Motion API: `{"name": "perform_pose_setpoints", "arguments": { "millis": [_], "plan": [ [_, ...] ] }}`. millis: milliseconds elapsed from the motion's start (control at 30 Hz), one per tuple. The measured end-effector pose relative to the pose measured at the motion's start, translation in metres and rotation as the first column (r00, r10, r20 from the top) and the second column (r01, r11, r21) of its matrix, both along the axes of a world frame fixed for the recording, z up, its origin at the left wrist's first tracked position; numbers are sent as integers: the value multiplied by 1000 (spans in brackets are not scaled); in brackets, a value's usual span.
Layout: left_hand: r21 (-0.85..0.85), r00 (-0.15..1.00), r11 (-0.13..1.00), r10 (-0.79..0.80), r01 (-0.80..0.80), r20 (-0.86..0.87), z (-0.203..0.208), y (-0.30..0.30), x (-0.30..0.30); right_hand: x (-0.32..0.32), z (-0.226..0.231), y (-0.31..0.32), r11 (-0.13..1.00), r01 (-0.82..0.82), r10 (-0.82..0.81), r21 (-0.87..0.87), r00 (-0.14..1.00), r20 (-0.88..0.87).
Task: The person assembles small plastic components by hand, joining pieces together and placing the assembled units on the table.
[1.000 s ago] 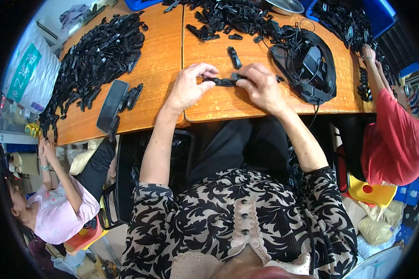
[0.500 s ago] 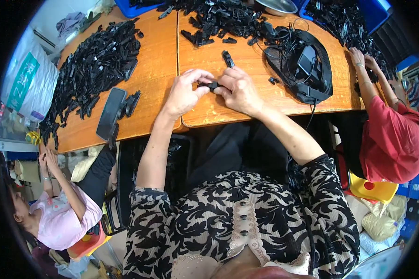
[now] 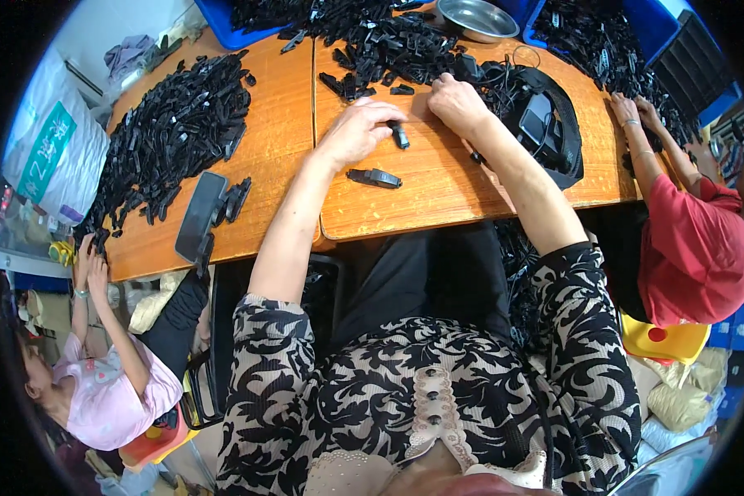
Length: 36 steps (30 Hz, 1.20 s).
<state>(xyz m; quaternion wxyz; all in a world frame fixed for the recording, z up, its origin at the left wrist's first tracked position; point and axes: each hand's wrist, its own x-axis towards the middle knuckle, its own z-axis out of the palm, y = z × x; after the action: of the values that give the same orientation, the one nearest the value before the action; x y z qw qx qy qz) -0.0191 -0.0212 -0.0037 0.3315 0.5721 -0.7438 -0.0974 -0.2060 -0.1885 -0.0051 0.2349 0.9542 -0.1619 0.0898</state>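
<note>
Clip (image 3: 400, 139), black, lies on the counter (image 3: 438, 196) right of the seam, in from the near edge, with one end toward that edge. The left hand (image 3: 354, 134) is at its far end, thumb and fingers bent around; whether they grip or merely touch it, I cannot tell. The second clip (image 3: 375, 178) lies closer to the near edge, roughly along it, apart from both hands.

The right hand (image 3: 457, 103) is curled farther out, just beside the heap (image 3: 393, 54) near the far edge; its fingertips are hidden, so I cannot tell if it grasps anything. A mesh bag (image 3: 577, 124) with cables and an adapter (image 3: 536, 116) sits right of that forearm.

A metal bowl (image 3: 478, 18) rests by the far edge. The left heap (image 3: 178, 120) spreads down the counter's left side, and a dark flat device (image 3: 200, 217) is at the near edge. Co-workers in pink (image 3: 120, 393) and red (image 3: 690, 256) sit at either end.
</note>
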Motion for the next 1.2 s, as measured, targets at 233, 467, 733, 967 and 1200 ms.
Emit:
{"name": "perform_pose_setpoints", "arguments": {
  "millis": [233, 467, 733, 967, 1200],
  "plan": [
    [16, 966, 984, 180, -180, -186, -10, 52, 16, -1, 12, 8, 931, -75, -26, -357, 962, -271],
    [144, 900, 921, 386, -363, -204, -1, 56, 6, 8, 12, 0, 965, 49, -138, -258, 930, -342],
    [43, 927, 948, 318, -316, -199, -8, 57, 12, 9, 26, 68, 683, -240, -114, 690, 898, 425],
    [59, 939, 960, 282, -275, -198, -7, 54, 12, -15, -3, 88, 672, -286, -192, 683, 823, 534],
    [53, 940, 963, 269, -264, -208, -7, 55, 13, -8, 0, 92, 758, -238, -105, 607, 874, 474]
  ]
}}
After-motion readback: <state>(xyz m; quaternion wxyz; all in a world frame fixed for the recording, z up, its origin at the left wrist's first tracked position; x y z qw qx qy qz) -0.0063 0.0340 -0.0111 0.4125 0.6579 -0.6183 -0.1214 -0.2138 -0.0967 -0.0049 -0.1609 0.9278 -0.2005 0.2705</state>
